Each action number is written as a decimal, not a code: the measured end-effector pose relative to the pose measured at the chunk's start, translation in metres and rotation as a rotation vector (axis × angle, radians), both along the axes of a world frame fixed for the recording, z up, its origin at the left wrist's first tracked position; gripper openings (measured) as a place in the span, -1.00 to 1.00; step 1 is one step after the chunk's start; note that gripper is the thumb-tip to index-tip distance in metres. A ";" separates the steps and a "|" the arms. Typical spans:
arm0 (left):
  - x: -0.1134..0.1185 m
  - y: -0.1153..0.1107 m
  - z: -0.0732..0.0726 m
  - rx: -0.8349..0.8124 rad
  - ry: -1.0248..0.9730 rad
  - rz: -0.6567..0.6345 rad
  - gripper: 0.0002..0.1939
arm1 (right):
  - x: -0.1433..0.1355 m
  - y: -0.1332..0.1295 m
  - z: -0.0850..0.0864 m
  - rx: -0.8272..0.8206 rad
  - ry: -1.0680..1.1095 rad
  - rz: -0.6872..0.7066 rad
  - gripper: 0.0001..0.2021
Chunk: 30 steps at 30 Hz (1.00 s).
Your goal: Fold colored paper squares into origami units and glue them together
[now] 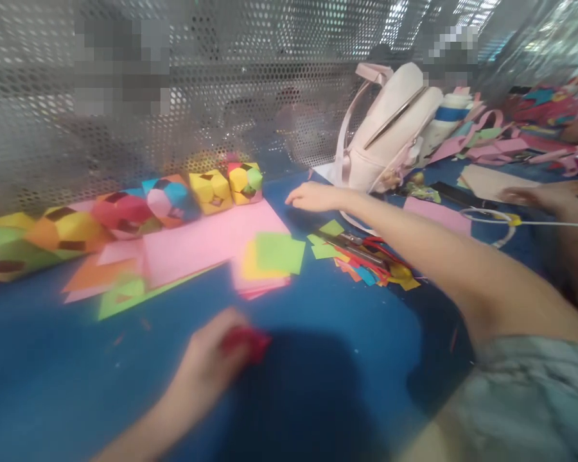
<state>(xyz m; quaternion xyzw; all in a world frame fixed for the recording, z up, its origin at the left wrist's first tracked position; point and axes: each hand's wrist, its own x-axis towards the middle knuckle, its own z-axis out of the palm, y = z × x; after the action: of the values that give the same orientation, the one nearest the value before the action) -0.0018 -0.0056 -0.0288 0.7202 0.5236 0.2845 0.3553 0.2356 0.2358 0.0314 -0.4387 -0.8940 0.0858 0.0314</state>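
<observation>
Above the blue surface (318,321), my left hand (216,350) is closed around a small red piece of folded paper (245,343); motion blurs both. My right hand (313,197) reaches far forward with its fingers stretched out and nothing visible in them. It is nearest to a yellow, green and red folded-paper ball (245,184), apart from it on the right. Large pink paper sheets (197,237) lie left of that hand. Between my hands is a small stack of green, yellow and pink paper squares (279,252).
A row of colourful paper balls (125,215) stands along the perforated metal panel (197,96). Scissors (366,250) lie on paper scraps (366,274) under my right forearm. Behind are a pale pink backpack (390,128) and a white bottle (450,115). Another person's hand (549,196) is at right.
</observation>
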 end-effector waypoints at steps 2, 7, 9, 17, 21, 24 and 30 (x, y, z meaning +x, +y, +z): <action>0.004 -0.001 0.004 -0.002 0.017 0.039 -0.89 | -0.019 0.011 -0.015 0.007 -0.027 0.014 -0.53; 0.008 -0.001 0.006 0.008 0.025 0.066 -0.86 | -0.020 0.006 -0.044 -0.013 -0.088 0.029 -0.44; 0.006 0.000 0.004 -0.004 -0.006 0.033 -0.87 | 0.002 -0.007 -0.044 -0.047 -0.107 0.056 -0.47; 0.006 0.001 0.003 0.028 -0.006 0.017 -0.85 | 0.020 -0.004 -0.014 0.004 -0.096 -0.014 -0.63; 0.009 0.000 0.006 0.037 0.037 0.051 -0.86 | -0.016 0.032 -0.024 0.024 -0.104 -0.099 -0.60; 0.008 -0.001 0.006 0.023 0.034 0.062 -0.87 | -0.030 0.041 -0.038 0.005 -0.094 -0.126 -0.54; 0.004 -0.001 0.001 -0.036 -0.058 0.011 -0.86 | 0.015 -0.019 -0.041 -0.086 -0.105 0.014 -0.56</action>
<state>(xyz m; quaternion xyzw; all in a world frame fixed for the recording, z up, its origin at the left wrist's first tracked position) 0.0021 -0.0068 -0.0276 0.7022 0.5220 0.2976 0.3819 0.2507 0.2164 -0.0091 -0.4374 -0.8929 0.1010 -0.0352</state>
